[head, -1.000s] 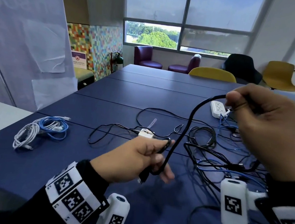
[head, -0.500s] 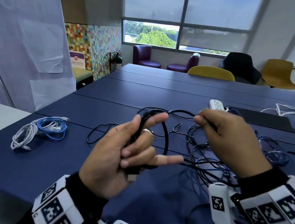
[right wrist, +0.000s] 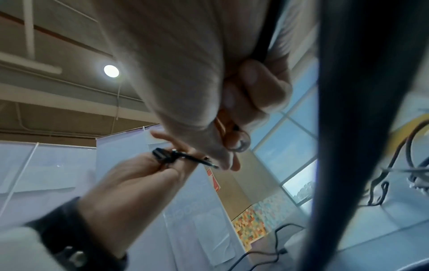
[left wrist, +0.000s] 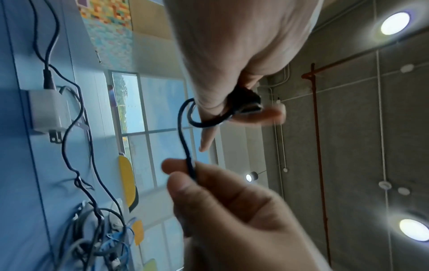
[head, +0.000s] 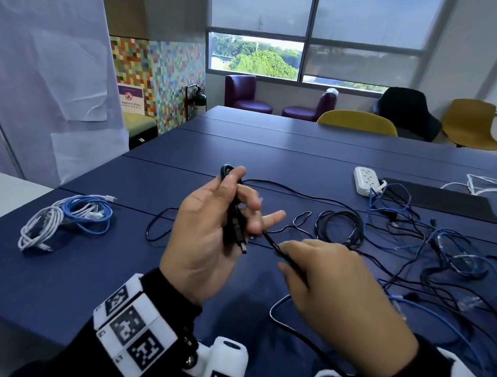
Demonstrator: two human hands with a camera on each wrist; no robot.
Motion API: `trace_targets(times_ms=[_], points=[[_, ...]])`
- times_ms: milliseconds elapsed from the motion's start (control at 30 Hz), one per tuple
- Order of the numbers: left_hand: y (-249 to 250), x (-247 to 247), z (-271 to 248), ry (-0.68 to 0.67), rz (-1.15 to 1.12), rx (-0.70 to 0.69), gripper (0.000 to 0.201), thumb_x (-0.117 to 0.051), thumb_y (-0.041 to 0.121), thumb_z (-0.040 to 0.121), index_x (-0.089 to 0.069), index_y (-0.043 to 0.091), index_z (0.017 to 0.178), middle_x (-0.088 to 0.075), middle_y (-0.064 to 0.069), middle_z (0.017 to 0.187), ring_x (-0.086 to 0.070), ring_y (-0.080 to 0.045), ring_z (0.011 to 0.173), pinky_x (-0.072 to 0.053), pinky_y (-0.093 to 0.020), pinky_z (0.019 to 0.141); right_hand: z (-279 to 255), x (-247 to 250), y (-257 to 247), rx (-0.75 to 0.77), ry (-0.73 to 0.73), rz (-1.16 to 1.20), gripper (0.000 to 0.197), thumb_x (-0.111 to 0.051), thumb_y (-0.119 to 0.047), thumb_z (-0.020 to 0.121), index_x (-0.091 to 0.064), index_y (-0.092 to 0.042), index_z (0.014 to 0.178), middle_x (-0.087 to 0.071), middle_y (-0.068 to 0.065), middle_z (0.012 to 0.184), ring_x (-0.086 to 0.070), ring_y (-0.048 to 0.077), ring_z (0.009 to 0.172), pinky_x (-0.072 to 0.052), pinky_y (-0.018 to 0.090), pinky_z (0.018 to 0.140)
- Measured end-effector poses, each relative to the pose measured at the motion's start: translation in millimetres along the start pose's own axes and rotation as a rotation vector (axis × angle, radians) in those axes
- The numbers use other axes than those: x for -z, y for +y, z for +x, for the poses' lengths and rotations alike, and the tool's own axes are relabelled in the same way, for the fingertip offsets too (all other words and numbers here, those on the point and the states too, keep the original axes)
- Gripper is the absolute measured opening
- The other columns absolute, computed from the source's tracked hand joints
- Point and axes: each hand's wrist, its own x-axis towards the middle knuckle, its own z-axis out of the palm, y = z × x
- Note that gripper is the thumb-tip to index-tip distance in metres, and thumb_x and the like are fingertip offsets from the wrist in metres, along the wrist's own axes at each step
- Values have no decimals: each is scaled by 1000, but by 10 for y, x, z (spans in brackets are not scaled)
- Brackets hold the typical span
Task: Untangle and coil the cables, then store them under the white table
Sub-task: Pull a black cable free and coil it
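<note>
black round cable (head: 235, 218) looped in left hand (head: 204, 239), right hand (head: 343, 295) pinching

My right hand (head: 342, 304) hides where the black cable (head: 272, 243) runs under my palm. The tangled cables (head: 437, 256) leave the head view's right edge.

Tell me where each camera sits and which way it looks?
Head: worn up top, looks down at blue table; left hand and right hand show.
Left wrist: looks along left hand toward ceiling; right hand shows.
Right wrist: looks along right hand; left hand shows.
All share the black cable.
</note>
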Motion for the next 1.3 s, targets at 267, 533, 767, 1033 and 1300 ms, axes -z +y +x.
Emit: trace_targets(times_ms=[267, 533, 767, 1033, 1300], points=[[-136, 131, 57, -152, 592, -179, 50, -36, 12, 103, -23, 20, 151, -74, -9, 101, -73, -22, 92, -55, -23, 76, 16, 209, -99, -111, -69, 459, 26, -64, -20, 88, -71, -37, 106, -53, -15, 60, -55, 0, 60, -45, 18, 66], [-128, 244, 143, -322, 1233, -248, 48, -42, 24, 101, -31, 19, 148, -66, 2, 73, -65, -2, 64, -54, -22, 68, 163, 468, 57, -235, -17, 1035, 27, -61, 8, 88, -71, -17, 94, -50, 3, 64, -43, 15, 41, -36, 23, 39], [29, 207, 53, -377, 1290, -173, 22, -41, 32, 102, -46, 14, 92, -48, -3, 61, -42, -16, 51, -45, -38, 54, 379, 559, 260, -2, 245, 635, 14, -75, -8, 81, -75, -22, 80, -66, -10, 61, -49, 8, 48, -42, 17, 52], [74, 147, -20, -275, 762, 258, 20, -48, 5, 98, -67, 2, 104, -34, 4, 51, -28, -7, 42, -36, -24, 51, 578, 296, 528, 422, 627, -152, 26, -51, -26, 101, -77, -19, 96, -59, 3, 67, -53, 27, 51, -44, 34, 43], [126, 128, -117, -235, 105, 533, 31, -47, 19, 87, -70, 3, 101, -18, 8, 47, -13, -3, 34, -24, -19, 40, 598, 92, 583, 387, 751, -381, 31, -54, -27, 101, -66, -13, 125, -54, 4, 66, -45, 24, 51, -35, 34, 45]])
